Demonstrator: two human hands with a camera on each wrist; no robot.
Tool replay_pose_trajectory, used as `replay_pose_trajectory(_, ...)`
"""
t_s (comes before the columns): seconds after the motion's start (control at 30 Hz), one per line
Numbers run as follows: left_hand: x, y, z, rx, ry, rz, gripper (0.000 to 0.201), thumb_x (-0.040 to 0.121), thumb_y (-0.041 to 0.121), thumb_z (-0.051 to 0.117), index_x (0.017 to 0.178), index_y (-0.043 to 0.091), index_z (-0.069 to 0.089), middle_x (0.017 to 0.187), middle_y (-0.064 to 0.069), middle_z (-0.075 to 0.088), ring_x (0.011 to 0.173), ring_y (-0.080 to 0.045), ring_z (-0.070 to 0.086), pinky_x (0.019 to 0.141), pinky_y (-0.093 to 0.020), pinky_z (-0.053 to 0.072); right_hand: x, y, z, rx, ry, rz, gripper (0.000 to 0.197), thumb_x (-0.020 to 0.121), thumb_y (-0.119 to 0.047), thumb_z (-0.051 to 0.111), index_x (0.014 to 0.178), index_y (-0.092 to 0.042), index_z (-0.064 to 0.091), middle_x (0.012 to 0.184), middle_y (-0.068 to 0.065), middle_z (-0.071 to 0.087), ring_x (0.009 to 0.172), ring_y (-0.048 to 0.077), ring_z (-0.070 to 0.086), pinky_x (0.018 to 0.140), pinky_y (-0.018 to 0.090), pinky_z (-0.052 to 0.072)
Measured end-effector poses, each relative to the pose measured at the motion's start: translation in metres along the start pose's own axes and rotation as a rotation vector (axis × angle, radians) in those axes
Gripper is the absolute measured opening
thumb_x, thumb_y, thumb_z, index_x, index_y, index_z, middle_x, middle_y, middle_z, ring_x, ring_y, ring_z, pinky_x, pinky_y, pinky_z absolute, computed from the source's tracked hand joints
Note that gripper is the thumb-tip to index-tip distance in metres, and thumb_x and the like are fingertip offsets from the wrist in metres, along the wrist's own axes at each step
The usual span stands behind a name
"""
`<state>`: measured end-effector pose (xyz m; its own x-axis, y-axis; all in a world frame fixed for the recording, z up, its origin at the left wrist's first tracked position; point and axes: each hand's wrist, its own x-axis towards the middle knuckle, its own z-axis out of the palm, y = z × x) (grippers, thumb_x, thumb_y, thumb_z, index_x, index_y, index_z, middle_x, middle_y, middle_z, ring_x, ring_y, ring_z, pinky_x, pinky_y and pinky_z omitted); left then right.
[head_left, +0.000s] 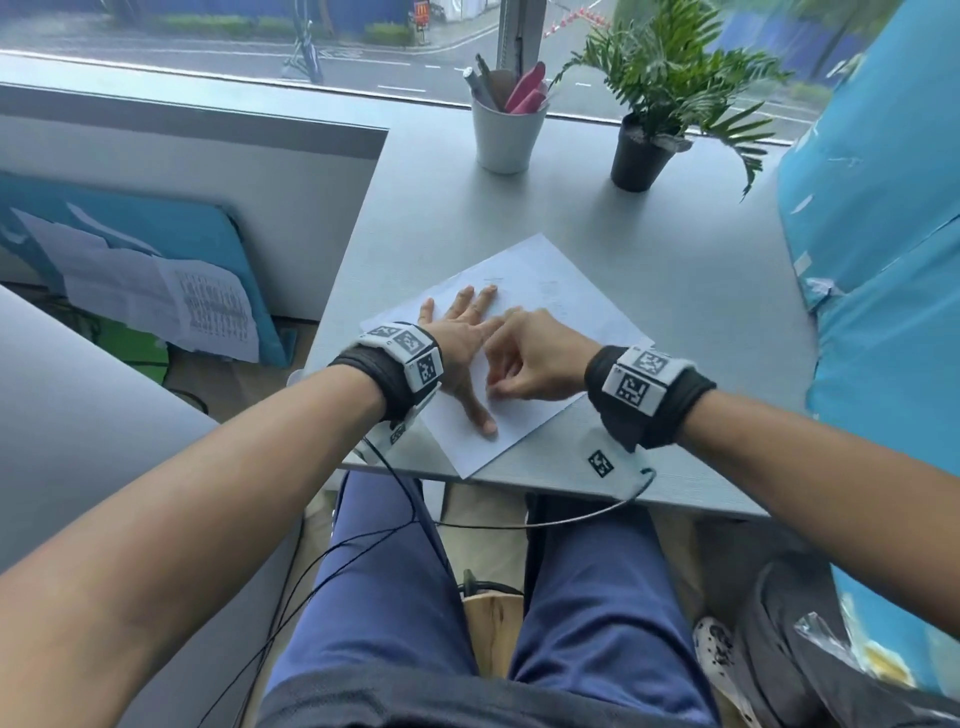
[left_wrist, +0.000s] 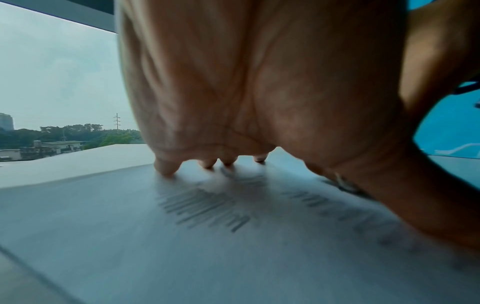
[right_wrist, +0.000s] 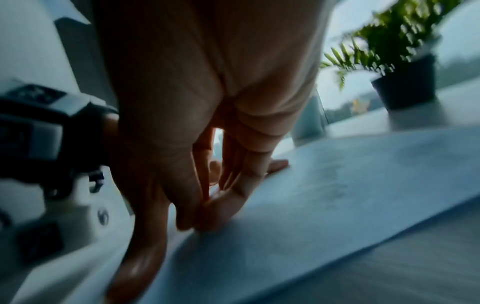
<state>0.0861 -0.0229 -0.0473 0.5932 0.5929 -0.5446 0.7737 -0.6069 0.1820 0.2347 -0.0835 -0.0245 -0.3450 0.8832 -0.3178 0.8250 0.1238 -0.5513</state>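
A white sheet of paper (head_left: 545, 270) with faint print lies slanted on the grey table (head_left: 701, 312), near its front edge. My left hand (head_left: 457, 332) lies flat on the sheet with fingers spread and the thumb pointing toward me. In the left wrist view the left hand's (left_wrist: 259, 82) fingertips press down on the paper (left_wrist: 182, 236). My right hand (head_left: 530, 358) sits just right of the left, partly over its index finger. In the right wrist view the right hand (right_wrist: 207, 102) touches the paper (right_wrist: 337, 195) with its fingertips. It holds nothing.
A white cup (head_left: 506, 132) of pens and a potted fern (head_left: 644, 156) stand at the table's far side by the window. A blue wrapped bulk (head_left: 883, 260) borders the table on the right. A grey partition (head_left: 208, 156) stands to the left. Cables hang below the table's front edge.
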Motion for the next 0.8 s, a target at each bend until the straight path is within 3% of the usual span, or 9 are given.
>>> replay_pose_trajectory(0.03,0.0,0.001,-0.002,0.007,-0.005,-0.003,0.163,0.033,0.075,0.085,0.151,0.038,-0.021,0.155,0.0,-0.038,0.143,-0.024,-0.033,0.114,-0.065,-0.009,0.0,0.003,-0.005,0.003,-0.017,-0.004,0.009,0.07,-0.014,0.078,0.066,-0.018,0.072,0.068,-0.005,0.07,0.065,0.01,0.067,0.059,0.022,0.055)
replay_pose_trajectory(0.1,-0.001,0.004,-0.004,0.032,-0.014,-0.005,0.162,0.03,0.074,0.086,0.151,0.042,-0.018,0.156,-0.001,-0.037,0.144,-0.028,-0.031,0.112,-0.07,-0.006,0.008,0.016,-0.026,-0.029,0.115,0.017,0.006,0.071,-0.012,0.077,0.069,-0.017,0.073,0.068,-0.002,0.07,0.065,0.013,0.065,0.061,0.023,0.052)
replay_pose_trajectory(0.23,-0.002,0.007,-0.007,0.054,-0.033,-0.026,0.162,0.028,0.074,0.086,0.149,0.048,-0.02,0.156,-0.002,-0.036,0.145,-0.029,-0.029,0.11,-0.072,-0.004,0.005,0.035,-0.036,-0.01,0.269,0.074,0.01,0.071,-0.008,0.073,0.069,-0.018,0.071,0.071,0.003,0.072,0.071,0.02,0.07,0.07,0.036,0.059)
replay_pose_trajectory(0.33,0.0,0.008,-0.007,0.062,-0.039,-0.035,0.164,0.026,0.074,0.086,0.147,0.049,-0.022,0.156,0.0,-0.037,0.144,-0.028,-0.03,0.11,-0.073,-0.004,-0.02,0.023,-0.012,0.033,0.125,0.021,0.018,0.073,-0.005,0.074,0.067,-0.022,0.07,0.072,-0.002,0.073,0.071,0.012,0.07,0.071,0.03,0.06)
replay_pose_trajectory(0.43,0.0,0.01,-0.007,0.073,-0.043,-0.042,0.165,0.025,0.074,0.086,0.146,0.051,-0.024,0.155,0.001,-0.038,0.144,-0.028,-0.031,0.11,-0.073,-0.004,-0.028,0.015,-0.01,0.049,-0.044,-0.038,0.013,0.075,-0.008,0.077,0.069,-0.018,0.072,0.074,-0.003,0.074,0.069,0.009,0.069,0.065,0.019,0.056)
replay_pose_trajectory(0.5,-0.001,0.01,-0.009,0.075,-0.045,-0.045,0.165,0.026,0.073,0.087,0.147,0.048,-0.021,0.155,0.001,-0.038,0.144,-0.027,-0.03,0.111,-0.071,-0.004,-0.015,0.023,-0.022,0.067,0.117,-0.01,0.008,0.073,-0.009,0.079,0.071,-0.014,0.073,0.069,-0.004,0.071,0.064,0.009,0.066,0.062,0.02,0.053)
replay_pose_trajectory(0.6,-0.003,0.011,-0.008,0.062,-0.039,-0.045,0.164,0.026,0.073,0.087,0.149,0.047,-0.017,0.156,0.001,-0.036,0.145,-0.027,-0.029,0.111,-0.07,-0.005,-0.004,0.027,-0.023,0.052,0.33,0.042,0.005,0.071,-0.009,0.076,0.073,-0.013,0.074,0.07,-0.002,0.071,0.068,0.013,0.068,0.068,0.032,0.058)
replay_pose_trajectory(0.73,-0.002,0.009,-0.007,0.073,-0.028,-0.041,0.165,0.025,0.074,0.087,0.146,0.05,-0.022,0.156,0.002,-0.036,0.145,-0.027,-0.03,0.11,-0.072,-0.004,-0.024,0.015,-0.006,0.02,0.063,0.006,0.008,0.072,-0.006,0.074,0.073,-0.015,0.075,0.073,-0.003,0.074,0.07,0.01,0.07,0.068,0.024,0.058)
replay_pose_trajectory(0.8,-0.002,0.008,-0.008,0.066,-0.022,-0.027,0.164,0.025,0.074,0.087,0.147,0.051,-0.021,0.156,0.002,-0.036,0.144,-0.027,-0.031,0.11,-0.072,-0.005,-0.028,0.021,-0.011,0.045,0.078,0.037,0.011,0.073,-0.009,0.078,0.07,-0.018,0.073,0.073,-0.003,0.074,0.069,0.009,0.07,0.064,0.02,0.055)
